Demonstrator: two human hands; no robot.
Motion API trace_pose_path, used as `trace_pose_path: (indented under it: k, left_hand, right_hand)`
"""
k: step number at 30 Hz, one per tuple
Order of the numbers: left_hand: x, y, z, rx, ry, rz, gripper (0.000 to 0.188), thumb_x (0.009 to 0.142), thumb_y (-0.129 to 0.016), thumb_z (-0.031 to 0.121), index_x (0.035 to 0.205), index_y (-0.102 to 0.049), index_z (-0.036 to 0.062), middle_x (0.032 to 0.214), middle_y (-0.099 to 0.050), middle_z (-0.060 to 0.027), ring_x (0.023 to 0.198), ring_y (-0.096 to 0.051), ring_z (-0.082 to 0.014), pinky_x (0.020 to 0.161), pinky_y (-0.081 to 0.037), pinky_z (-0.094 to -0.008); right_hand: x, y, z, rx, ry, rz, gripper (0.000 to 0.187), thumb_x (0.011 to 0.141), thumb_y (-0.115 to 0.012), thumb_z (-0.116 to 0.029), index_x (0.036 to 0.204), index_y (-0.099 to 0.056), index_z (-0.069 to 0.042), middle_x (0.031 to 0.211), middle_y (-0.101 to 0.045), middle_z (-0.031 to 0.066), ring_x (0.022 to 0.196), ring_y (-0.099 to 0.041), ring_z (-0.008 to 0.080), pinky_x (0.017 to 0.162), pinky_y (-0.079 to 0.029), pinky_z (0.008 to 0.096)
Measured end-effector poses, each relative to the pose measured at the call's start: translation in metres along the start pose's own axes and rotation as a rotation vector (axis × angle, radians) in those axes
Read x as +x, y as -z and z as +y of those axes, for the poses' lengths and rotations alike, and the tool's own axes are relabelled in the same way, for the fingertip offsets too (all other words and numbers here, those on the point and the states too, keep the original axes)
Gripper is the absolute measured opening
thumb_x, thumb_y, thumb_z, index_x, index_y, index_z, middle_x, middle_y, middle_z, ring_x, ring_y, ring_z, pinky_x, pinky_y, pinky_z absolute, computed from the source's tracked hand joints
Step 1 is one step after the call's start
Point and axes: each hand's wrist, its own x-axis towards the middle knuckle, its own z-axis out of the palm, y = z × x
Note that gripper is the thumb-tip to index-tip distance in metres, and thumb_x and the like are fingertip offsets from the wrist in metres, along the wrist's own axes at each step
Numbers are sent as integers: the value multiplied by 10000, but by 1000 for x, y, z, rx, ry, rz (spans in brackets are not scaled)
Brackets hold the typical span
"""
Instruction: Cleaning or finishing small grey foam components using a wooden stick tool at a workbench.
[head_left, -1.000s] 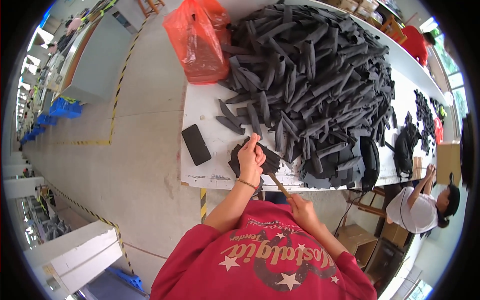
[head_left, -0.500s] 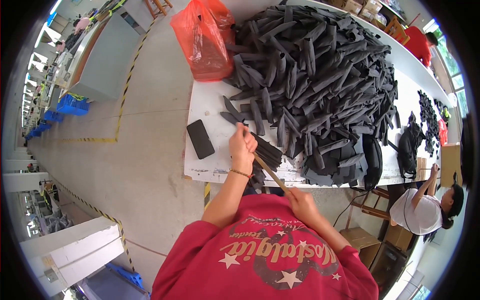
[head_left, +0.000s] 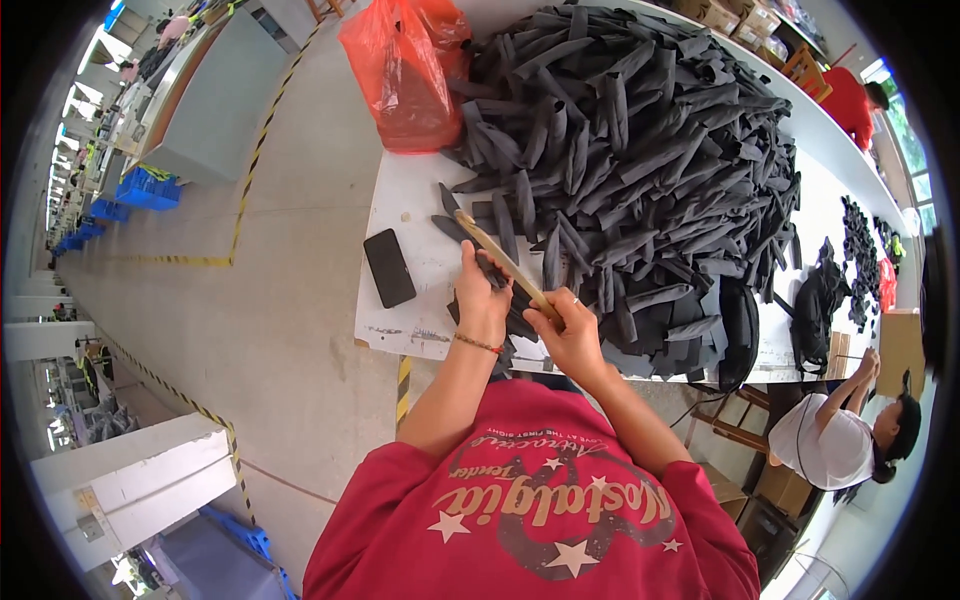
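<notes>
My right hand (head_left: 568,335) is closed around the lower end of a flat, light wooden stick (head_left: 500,258). The stick slants up and to the left, its bare tip over the table. Just left of it, my left hand (head_left: 482,305) is turned palm up, fingers curled about a dark grey fabric piece (head_left: 490,268). Part of that piece is hidden by the stick and fingers. Beyond my hands, a big heap of dark grey folded fabric strips (head_left: 640,140) covers much of the white table (head_left: 400,335).
A black phone (head_left: 389,268) lies at the table's left, with a red plastic bag (head_left: 400,90) behind it. Flat dark pieces (head_left: 655,350) and a black bag (head_left: 820,300) are to the right. A person in white (head_left: 825,430) sits at the right; another in red (head_left: 850,105) is farther back.
The stick has swung up, and its tip now shows past my left hand. My left hand has turned from a fist to palm up. My right hand has moved up onto the table side.
</notes>
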Motion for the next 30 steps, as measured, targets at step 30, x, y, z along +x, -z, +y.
trace_pose_path:
  k: [30]
  left_hand:
    - [-51, -7, 5, 1099, 100, -804, 281, 948, -563, 250, 1031, -591, -17, 764, -584, -15, 674, -571, -71, 631, -463, -231]
  right_hand:
    - [58, 43, -7, 205, -404, -272, 174, 880, -593, -154, 784, -584, -10, 605, -447, -72, 558, -382, 11, 478, -310, 214]
